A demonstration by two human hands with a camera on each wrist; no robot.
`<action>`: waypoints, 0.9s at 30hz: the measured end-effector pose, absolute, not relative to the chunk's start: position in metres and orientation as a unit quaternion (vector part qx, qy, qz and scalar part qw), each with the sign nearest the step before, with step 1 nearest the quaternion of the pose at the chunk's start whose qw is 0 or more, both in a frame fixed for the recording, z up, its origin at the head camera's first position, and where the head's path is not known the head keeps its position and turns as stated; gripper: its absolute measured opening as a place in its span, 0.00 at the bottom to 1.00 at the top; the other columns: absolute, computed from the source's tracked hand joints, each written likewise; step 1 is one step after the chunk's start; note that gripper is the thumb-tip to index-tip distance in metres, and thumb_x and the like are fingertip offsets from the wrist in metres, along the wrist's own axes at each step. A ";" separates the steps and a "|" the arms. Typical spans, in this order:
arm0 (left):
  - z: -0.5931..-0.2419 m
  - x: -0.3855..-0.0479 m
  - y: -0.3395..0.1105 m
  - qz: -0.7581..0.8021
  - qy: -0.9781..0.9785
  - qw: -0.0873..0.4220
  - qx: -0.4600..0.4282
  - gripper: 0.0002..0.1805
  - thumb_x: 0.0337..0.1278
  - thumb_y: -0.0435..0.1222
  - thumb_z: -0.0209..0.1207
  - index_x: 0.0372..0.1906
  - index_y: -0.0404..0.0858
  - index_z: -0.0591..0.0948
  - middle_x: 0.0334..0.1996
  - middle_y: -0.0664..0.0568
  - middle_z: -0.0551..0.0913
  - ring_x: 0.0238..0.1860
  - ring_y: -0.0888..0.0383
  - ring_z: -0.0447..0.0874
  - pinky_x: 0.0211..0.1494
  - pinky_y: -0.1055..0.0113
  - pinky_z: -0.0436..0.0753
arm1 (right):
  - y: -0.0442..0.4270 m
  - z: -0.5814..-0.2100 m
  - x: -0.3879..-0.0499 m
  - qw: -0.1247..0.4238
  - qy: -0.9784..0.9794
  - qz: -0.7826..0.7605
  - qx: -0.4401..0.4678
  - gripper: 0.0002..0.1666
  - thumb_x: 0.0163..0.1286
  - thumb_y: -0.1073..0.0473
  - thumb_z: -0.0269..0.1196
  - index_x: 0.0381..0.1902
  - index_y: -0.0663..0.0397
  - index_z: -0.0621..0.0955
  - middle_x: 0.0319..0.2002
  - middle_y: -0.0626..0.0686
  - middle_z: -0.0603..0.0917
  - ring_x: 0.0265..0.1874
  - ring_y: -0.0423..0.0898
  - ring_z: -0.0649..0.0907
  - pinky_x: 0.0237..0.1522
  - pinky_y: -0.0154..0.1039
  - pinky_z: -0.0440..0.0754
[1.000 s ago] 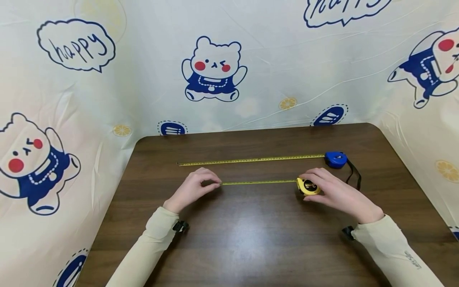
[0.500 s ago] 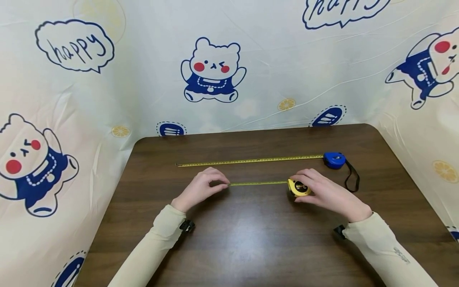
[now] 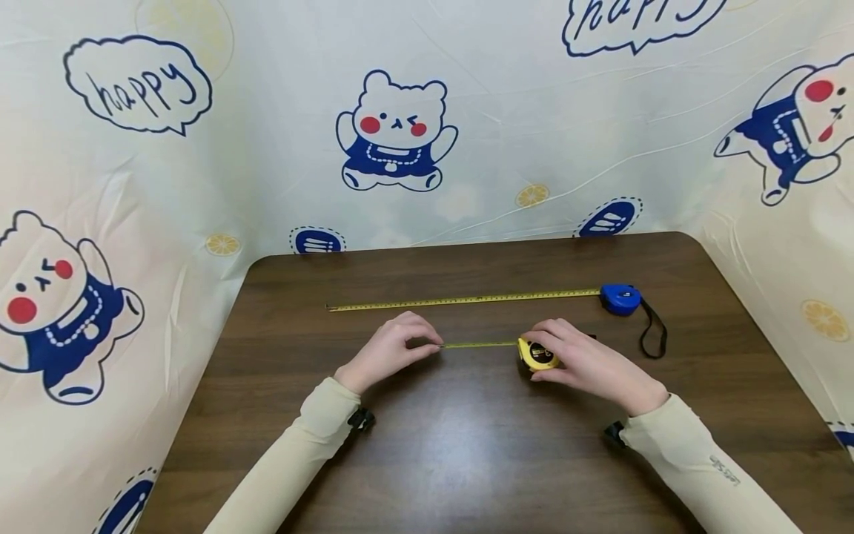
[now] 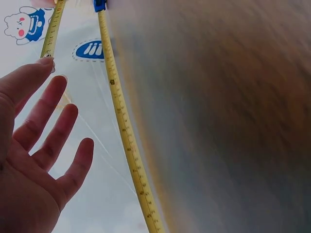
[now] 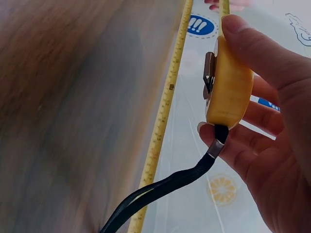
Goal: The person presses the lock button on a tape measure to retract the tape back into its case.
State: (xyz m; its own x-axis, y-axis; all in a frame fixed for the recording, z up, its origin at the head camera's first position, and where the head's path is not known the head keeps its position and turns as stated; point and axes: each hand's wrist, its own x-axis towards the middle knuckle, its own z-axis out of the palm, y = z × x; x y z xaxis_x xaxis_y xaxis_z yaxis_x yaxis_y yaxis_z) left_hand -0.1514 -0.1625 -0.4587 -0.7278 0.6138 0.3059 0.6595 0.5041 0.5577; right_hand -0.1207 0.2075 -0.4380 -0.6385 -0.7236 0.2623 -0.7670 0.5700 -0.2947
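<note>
My left hand (image 3: 394, 348) pinches the end of a thin yellow tape blade (image 3: 479, 344) between thumb and index finger; in the left wrist view the other fingers of this hand (image 4: 43, 131) are spread. At the blade's other end, my right hand (image 3: 587, 360) grips the yellow tape measure case (image 3: 539, 355). Seen from the right wrist, the thumb of my right hand (image 5: 277, 97) lies along the case (image 5: 231, 87), and a black strap (image 5: 170, 182) hangs from it. The short stretch of blade between the hands runs nearly straight.
Behind the hands, a blue tape measure (image 3: 620, 299) lies on the brown table (image 3: 427, 445), its yellow blade (image 3: 467, 300) drawn out to the left and its black strap (image 3: 650, 334) to the right. A patterned cloth (image 3: 467, 148) surrounds the table's back and sides.
Both hands have come closer together, my left moving right and my right moving left with the yellow case. The stretch of blade between them has become shorter.
</note>
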 end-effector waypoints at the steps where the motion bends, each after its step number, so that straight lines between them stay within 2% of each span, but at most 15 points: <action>1: -0.459 -0.151 -0.161 -0.336 -0.866 0.032 -0.369 0.05 0.63 0.35 0.72 0.42 0.46 0.91 0.41 0.59 0.88 0.49 0.59 0.83 0.55 0.60 0.82 | 0.206 -0.438 -0.121 0.054 -0.884 0.194 0.422 0.38 0.59 0.48 0.80 0.63 0.58 0.80 0.55 0.51 0.80 0.54 0.46 0.77 0.52 0.43 0.84; 20: -0.460 -0.149 -0.130 -0.331 -0.855 0.026 -0.399 0.03 0.65 0.36 0.71 0.41 0.48 0.90 0.43 0.60 0.86 0.52 0.60 0.79 0.57 0.63 0.81 | 0.176 -0.438 -0.118 0.037 -0.869 0.220 0.441 0.34 0.62 0.50 0.78 0.62 0.55 0.81 0.55 0.49 0.79 0.54 0.44 0.76 0.52 0.41 0.83; 27: -0.463 -0.146 -0.117 -0.330 -0.847 0.046 -0.414 0.03 0.63 0.36 0.72 0.40 0.46 0.90 0.47 0.55 0.85 0.54 0.56 0.78 0.60 0.60 0.79 | 0.168 -0.439 -0.115 0.032 -0.865 0.228 0.447 0.33 0.64 0.50 0.77 0.63 0.55 0.80 0.56 0.49 0.79 0.56 0.44 0.77 0.53 0.41 0.83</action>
State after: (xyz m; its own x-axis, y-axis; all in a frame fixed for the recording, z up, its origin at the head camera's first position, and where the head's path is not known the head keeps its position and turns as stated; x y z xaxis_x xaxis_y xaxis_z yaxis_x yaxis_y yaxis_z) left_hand -0.1464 -0.1166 -0.4627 -0.6530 0.6710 0.3512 0.7318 0.4396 0.5208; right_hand -0.1153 0.1682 -0.4389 -0.5987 -0.7584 0.2579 -0.7871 0.4971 -0.3653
